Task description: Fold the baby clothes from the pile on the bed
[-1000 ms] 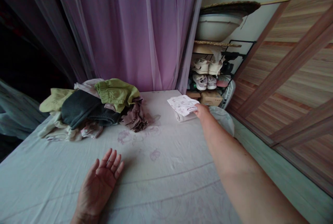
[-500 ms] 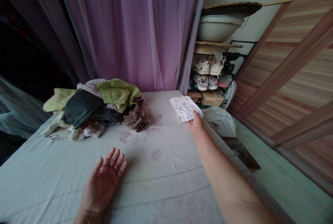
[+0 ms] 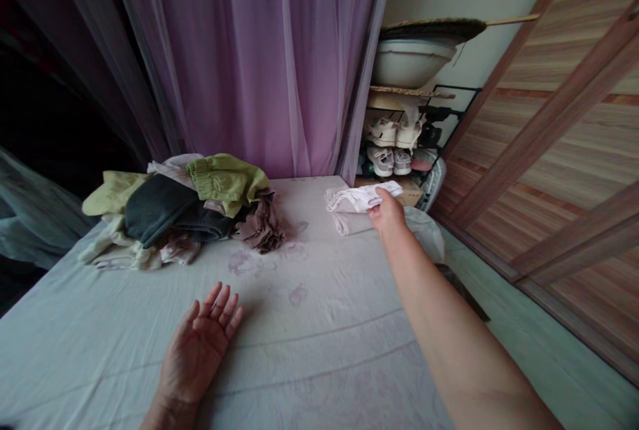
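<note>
My right hand (image 3: 387, 212) reaches to the far right corner of the bed and pinches the edge of a folded white patterned garment (image 3: 362, 198). That garment is partly lifted, its left side still touching a folded pale ribbed garment (image 3: 352, 221) underneath. My left hand (image 3: 202, 343) rests palm up on the bedsheet (image 3: 299, 350), fingers stretched and holding nothing. Beyond it, at the left, lies a heap of clothes: green shorts (image 3: 227, 180), a dark grey garment (image 3: 160, 207), a crumpled brown garment (image 3: 262, 223) and a yellow-green piece (image 3: 114, 192).
A purple curtain (image 3: 239, 70) hangs along the bed's far edge. Right of it, a rack holds shoes (image 3: 382, 160) and a white basin (image 3: 414, 62). A plastic bag (image 3: 426, 233) stands beside the bed. Wooden doors (image 3: 549, 130) line the right side.
My right hand has raised the right side of the white patterned garment and moved slightly right, uncovering the pale ribbed garment below. The left hand has stayed put.
</note>
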`<state>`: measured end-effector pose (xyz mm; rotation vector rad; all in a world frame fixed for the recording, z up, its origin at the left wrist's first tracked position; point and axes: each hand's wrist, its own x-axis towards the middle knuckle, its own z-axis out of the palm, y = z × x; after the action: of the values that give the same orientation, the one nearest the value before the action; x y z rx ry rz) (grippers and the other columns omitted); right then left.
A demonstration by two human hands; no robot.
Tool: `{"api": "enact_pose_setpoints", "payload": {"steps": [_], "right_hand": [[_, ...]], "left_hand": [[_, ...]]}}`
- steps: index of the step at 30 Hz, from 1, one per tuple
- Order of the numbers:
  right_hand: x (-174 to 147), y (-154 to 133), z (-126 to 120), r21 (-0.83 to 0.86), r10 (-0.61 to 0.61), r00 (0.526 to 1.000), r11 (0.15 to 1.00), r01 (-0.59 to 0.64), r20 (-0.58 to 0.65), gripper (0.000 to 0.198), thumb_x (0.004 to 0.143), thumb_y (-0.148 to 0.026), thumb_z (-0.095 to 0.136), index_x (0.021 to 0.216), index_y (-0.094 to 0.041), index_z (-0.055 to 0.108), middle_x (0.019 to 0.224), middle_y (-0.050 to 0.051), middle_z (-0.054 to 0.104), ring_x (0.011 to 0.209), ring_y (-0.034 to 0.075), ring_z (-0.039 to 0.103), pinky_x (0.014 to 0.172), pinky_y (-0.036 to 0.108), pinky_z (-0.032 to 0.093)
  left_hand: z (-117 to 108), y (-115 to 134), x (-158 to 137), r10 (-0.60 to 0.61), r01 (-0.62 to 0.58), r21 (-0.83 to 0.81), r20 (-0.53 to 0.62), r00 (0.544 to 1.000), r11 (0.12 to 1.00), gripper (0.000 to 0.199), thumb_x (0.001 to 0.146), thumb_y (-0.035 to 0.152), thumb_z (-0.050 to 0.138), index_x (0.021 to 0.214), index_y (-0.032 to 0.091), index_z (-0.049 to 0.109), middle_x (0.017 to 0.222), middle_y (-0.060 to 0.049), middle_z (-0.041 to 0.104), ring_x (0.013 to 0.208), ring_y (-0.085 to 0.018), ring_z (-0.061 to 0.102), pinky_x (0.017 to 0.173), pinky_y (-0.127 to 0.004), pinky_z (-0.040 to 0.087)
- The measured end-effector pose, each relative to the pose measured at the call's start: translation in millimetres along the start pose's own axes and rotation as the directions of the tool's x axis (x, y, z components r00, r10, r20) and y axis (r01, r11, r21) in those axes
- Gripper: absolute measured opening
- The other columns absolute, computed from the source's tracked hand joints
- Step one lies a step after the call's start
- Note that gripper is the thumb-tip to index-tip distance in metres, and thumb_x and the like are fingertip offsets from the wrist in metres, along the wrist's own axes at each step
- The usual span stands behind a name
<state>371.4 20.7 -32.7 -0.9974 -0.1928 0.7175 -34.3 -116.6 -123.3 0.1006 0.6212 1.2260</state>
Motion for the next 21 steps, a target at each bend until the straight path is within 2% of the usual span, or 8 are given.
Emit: {"api": "enact_pose_setpoints", "payload": {"steps": [3,6,9,13,16,21], "right_hand": [[-11,-11,12,0.096,-0.016,0.998,0.995,0.01,0.059,0.019,0.077,-0.011,0.063,0.093,-0.02,0.06,0.072,-0.005,0.069,0.064,0.012,0.067,0.06,0.025,0.057],[-7,-16,28,0.095,0.009,0.997,0.995,-0.017,0.078,0.017,0.078,-0.008,0.061,0.091,-0.019,0.059,0.069,-0.004,0.068,0.064,0.012,0.067,0.061,0.025,0.057],[11,-22,48,0.086,0.093,0.993,0.991,-0.099,0.077,0.013,0.081,-0.008,0.057,0.09,-0.017,0.059,0.068,-0.003,0.067,0.065,0.013,0.067,0.061,0.027,0.058],[40,-29,57,0.136,0.022,0.989,0.99,-0.042,0.147,0.017,0.083,-0.012,0.057,0.099,-0.019,0.06,0.075,-0.002,0.07,0.072,0.013,0.068,0.067,0.03,0.06],[49,-10,36,0.024,0.091,0.994,0.995,-0.093,0.068,0.021,0.082,-0.013,0.057,0.101,-0.021,0.06,0.077,-0.003,0.07,0.073,0.014,0.068,0.07,0.032,0.06],[38,55,-28,-0.089,0.209,0.973,0.972,-0.218,-0.101,0.016,0.079,-0.013,0.059,0.092,-0.021,0.06,0.066,-0.003,0.064,0.059,0.013,0.064,0.061,0.031,0.06]], "left_hand": [[3,0,-1,0.005,-0.005,0.002,-0.008,1.0,1.0,0.043,0.094,0.023,0.038,0.132,0.022,0.058,0.115,-0.009,0.072,0.101,-0.023,0.069,0.089,-0.043,0.057],[5,0,-3,-0.007,0.007,0.004,-0.047,0.999,1.0,0.043,0.094,0.024,0.037,0.132,0.023,0.058,0.113,-0.008,0.073,0.099,-0.023,0.07,0.087,-0.043,0.058],[5,0,-2,-0.006,0.007,0.01,-0.032,0.999,1.0,0.044,0.094,0.023,0.038,0.133,0.023,0.057,0.113,-0.009,0.073,0.1,-0.023,0.07,0.088,-0.042,0.057],[5,0,-2,-0.004,0.005,0.013,-0.037,0.999,1.0,0.046,0.094,0.023,0.038,0.137,0.023,0.053,0.114,-0.008,0.072,0.101,-0.024,0.07,0.088,-0.043,0.057],[6,0,-3,-0.006,0.007,0.017,-0.038,0.999,1.0,0.046,0.094,0.023,0.039,0.137,0.022,0.053,0.115,-0.009,0.072,0.101,-0.024,0.069,0.088,-0.043,0.057],[5,-1,-3,0.017,-0.016,0.025,-0.033,0.999,1.0,0.045,0.093,0.021,0.039,0.135,0.021,0.055,0.114,-0.009,0.072,0.101,-0.024,0.069,0.088,-0.044,0.057]]}}
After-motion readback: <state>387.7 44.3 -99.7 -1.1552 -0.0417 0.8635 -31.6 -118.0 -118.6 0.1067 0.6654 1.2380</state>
